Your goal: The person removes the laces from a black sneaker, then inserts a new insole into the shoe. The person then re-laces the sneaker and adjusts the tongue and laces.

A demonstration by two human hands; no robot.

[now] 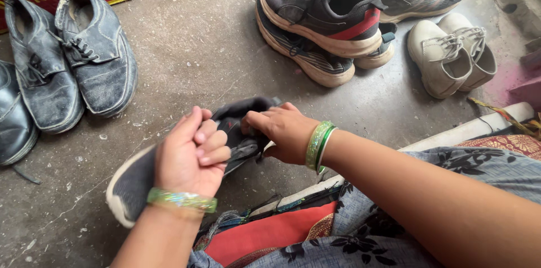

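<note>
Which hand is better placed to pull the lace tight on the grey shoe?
Probably right. The right hand pinches at the opening of the grey shoe, where the laces sit. The left hand is curled over the shoe's middle, steadying it.

Single head view, steeply downward, close above the floor (197, 48).
</note>
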